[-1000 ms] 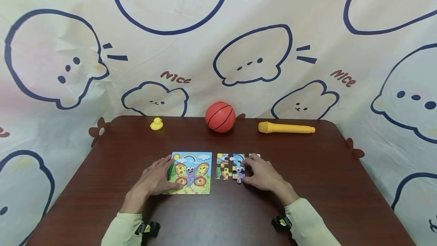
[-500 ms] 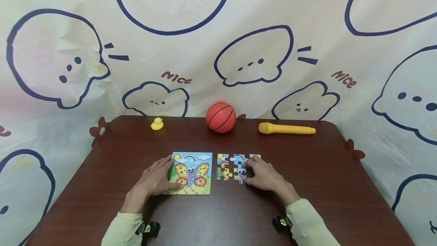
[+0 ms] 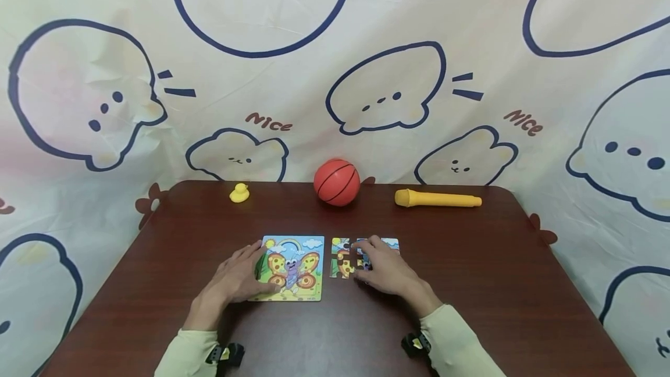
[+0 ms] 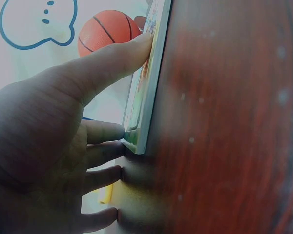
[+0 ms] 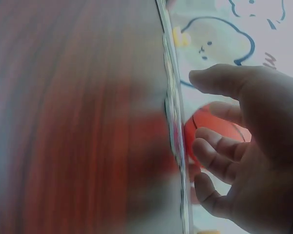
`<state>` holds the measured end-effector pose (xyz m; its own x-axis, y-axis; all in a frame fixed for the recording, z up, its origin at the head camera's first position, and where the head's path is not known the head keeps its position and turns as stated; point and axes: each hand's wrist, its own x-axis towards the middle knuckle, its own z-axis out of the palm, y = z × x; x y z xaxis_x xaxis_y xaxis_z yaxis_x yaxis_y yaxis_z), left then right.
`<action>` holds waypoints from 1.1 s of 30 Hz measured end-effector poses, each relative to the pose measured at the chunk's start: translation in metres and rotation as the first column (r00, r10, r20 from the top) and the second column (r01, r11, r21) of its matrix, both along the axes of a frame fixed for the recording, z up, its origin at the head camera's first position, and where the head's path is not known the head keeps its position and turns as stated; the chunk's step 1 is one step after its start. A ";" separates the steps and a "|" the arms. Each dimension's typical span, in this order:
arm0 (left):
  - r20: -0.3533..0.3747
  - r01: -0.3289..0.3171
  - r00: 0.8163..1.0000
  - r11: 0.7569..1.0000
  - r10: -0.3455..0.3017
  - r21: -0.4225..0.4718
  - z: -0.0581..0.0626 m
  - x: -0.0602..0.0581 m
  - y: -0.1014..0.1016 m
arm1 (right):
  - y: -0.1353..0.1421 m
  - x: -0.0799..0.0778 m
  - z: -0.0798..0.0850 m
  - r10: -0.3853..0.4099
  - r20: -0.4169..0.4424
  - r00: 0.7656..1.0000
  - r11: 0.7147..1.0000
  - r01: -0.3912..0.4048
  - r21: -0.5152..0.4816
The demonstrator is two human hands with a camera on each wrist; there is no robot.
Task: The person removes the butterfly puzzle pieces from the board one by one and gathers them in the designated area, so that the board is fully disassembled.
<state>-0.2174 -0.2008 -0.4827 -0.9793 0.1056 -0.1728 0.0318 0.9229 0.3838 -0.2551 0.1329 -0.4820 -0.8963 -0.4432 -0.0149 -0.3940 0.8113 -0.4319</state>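
Note:
A square butterfly puzzle board point(image 3: 300, 258) lies flat on the dark wooden table. My left hand point(image 3: 232, 278) rests at its left side, thumb point(image 4: 132, 51) on the board's face and the other fingers spread along the edge. Just right of the board are jigsaw pieces point(image 3: 341, 266) laid in columns. Over the middle and right columns hovers my right hand point(image 3: 387, 266), covering part of them. In the right wrist view its thumb and fingers stand apart, loosely bent, with nothing between them; the pieces' edges point(image 5: 175, 117) lie below.
Along the table's back edge sit a small yellow rubber duck point(image 3: 239, 193), a red toy basketball point(image 3: 337, 182) and a yellow toy microphone point(image 3: 438, 198). Behind them hangs a cartoon-printed cloth point(image 3: 303, 86).
My right hand has shifted left from the right side of the middle pieces to above them, its fingers off the piece they were touching. The left hand stays on the board.

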 end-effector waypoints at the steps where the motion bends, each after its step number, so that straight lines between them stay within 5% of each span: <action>1: -0.002 0.000 1.000 1.000 0.000 -0.002 0.000 0.000 0.000 | -0.004 0.000 0.000 0.012 -0.004 1.000 1.000 -0.012 -0.005; 14: 0.000 0.009 1.000 1.000 -0.009 0.001 0.001 0.001 -0.001 | -0.046 0.001 0.002 0.079 -0.030 0.996 0.996 -0.080 -0.030; 23: -0.025 0.019 1.000 0.999 -0.018 0.027 0.000 -0.001 -0.001 | -0.073 0.001 -0.002 0.132 -0.086 0.987 0.989 -0.126 0.077; 30: -0.138 0.110 0.985 0.994 -0.107 0.015 0.003 0.002 0.009 | -0.084 0.002 0.000 0.157 -0.107 0.982 0.979 -0.141 0.148; 33: -0.122 0.136 0.983 0.991 -0.135 0.002 0.004 0.003 0.014 | -0.086 0.001 0.000 0.150 -0.097 0.984 0.976 -0.132 0.175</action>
